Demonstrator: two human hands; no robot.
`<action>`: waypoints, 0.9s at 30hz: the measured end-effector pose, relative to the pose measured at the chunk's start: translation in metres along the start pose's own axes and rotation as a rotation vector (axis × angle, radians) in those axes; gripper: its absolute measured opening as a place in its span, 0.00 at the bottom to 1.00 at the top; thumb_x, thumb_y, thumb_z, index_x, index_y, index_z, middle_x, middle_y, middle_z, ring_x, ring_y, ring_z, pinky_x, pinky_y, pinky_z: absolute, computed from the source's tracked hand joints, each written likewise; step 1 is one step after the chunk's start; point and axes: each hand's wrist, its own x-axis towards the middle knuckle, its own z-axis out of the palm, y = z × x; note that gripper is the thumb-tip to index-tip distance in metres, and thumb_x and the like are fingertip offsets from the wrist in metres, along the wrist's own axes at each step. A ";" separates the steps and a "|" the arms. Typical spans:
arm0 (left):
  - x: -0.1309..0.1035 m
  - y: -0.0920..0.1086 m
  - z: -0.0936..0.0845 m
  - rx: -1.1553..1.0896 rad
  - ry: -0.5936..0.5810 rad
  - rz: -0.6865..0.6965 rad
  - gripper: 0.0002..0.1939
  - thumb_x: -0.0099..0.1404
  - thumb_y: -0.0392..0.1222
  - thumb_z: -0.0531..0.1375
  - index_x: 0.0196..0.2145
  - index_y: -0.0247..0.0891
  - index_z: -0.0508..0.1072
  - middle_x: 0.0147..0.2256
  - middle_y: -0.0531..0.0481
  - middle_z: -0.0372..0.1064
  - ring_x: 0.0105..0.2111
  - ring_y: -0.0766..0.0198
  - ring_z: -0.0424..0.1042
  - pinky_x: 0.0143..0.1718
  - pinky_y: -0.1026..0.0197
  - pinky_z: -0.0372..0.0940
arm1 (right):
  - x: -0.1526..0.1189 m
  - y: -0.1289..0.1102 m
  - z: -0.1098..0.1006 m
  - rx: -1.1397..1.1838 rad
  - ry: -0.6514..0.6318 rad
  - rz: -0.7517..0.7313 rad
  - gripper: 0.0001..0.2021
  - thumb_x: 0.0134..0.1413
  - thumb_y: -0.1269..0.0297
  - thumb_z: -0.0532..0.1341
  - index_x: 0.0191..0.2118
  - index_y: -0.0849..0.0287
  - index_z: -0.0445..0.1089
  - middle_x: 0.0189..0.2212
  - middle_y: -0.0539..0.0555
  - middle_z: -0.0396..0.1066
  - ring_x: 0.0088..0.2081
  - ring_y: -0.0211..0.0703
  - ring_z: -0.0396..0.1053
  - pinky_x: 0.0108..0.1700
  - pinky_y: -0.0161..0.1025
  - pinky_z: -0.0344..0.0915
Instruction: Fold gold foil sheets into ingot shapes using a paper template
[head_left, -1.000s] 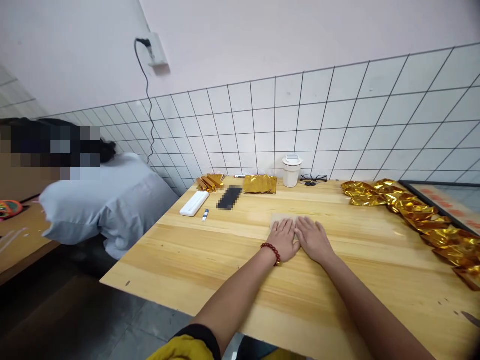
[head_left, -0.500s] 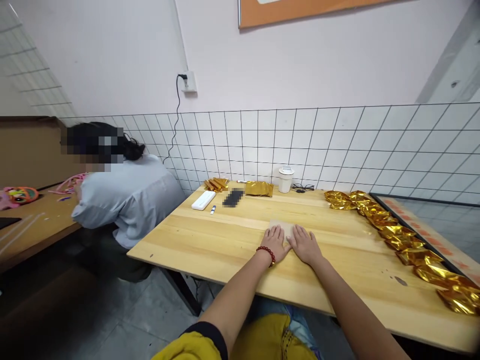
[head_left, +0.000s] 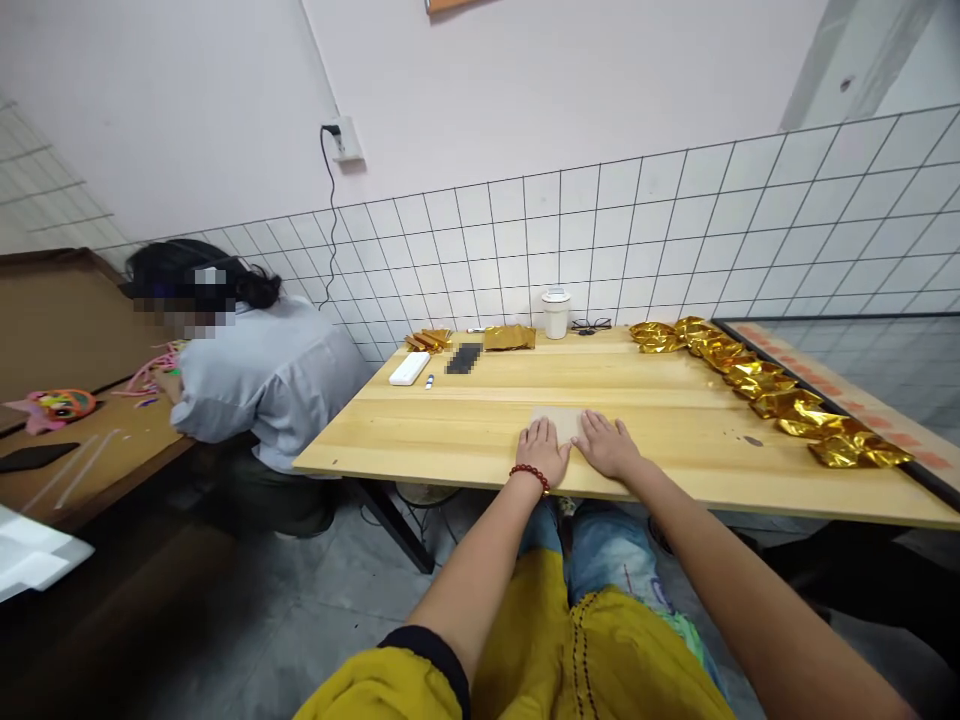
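My left hand (head_left: 543, 452), with a red bead bracelet (head_left: 531, 472) at its wrist, lies flat with fingers stretched forward. Close beside it, my right hand (head_left: 606, 445) is also flat, its fingers a little spread; the two thumbs nearly meet. Both hands rest on the edges of a thin light-brown sheet (head_left: 559, 422), which looks like paper or card and lies on the wooden table (head_left: 420, 440). Part of the sheet is hidden beneath my palms and fingers.
Gold foil pieces (head_left: 757, 378) run down the right side beside a black-framed panel. Along the back stand a white lidded cup (head_left: 556, 314), glasses (head_left: 591, 326), a gold packet (head_left: 510, 338) and a white box (head_left: 410, 368). A person in grey (head_left: 277, 370) bends over another table at left.
My view has tilted and shifted, so more of my lap shows. Both hands stay flat on the sheet, with little visible movement over the table.
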 end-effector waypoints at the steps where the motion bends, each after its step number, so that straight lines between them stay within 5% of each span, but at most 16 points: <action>1: -0.002 0.000 0.000 0.004 0.009 -0.005 0.35 0.69 0.54 0.40 0.65 0.29 0.52 0.67 0.39 0.45 0.66 0.52 0.44 0.65 0.47 0.41 | 0.002 -0.002 -0.004 0.003 -0.021 0.011 0.33 0.65 0.49 0.40 0.69 0.63 0.46 0.69 0.60 0.40 0.69 0.49 0.38 0.66 0.56 0.32; 11: -0.009 -0.002 0.000 0.026 0.015 0.005 0.33 0.68 0.48 0.41 0.65 0.27 0.53 0.67 0.38 0.46 0.67 0.54 0.45 0.66 0.48 0.41 | 0.022 -0.027 0.007 0.026 0.046 0.016 0.31 0.66 0.53 0.38 0.69 0.64 0.45 0.70 0.59 0.39 0.69 0.49 0.38 0.66 0.55 0.35; 15: -0.006 0.000 -0.009 0.000 0.002 -0.016 0.33 0.67 0.47 0.42 0.66 0.27 0.50 0.68 0.37 0.39 0.68 0.50 0.40 0.65 0.42 0.38 | 0.020 -0.026 0.008 0.021 0.045 0.018 0.31 0.66 0.53 0.37 0.69 0.64 0.45 0.70 0.58 0.38 0.69 0.49 0.37 0.66 0.55 0.33; 20: 0.026 -0.003 -0.013 -0.036 -0.016 0.052 0.33 0.69 0.50 0.37 0.67 0.32 0.48 0.69 0.43 0.39 0.68 0.55 0.38 0.66 0.43 0.36 | 0.025 -0.022 0.007 0.007 0.007 -0.031 0.30 0.64 0.62 0.38 0.69 0.64 0.43 0.70 0.55 0.37 0.70 0.49 0.36 0.66 0.55 0.34; 27: 0.073 -0.018 -0.003 -0.058 -0.067 0.043 0.39 0.67 0.62 0.32 0.67 0.37 0.50 0.68 0.44 0.42 0.68 0.55 0.40 0.66 0.41 0.36 | 0.061 -0.009 0.003 0.023 0.008 -0.072 0.30 0.64 0.59 0.37 0.69 0.63 0.44 0.70 0.54 0.39 0.70 0.47 0.37 0.67 0.51 0.35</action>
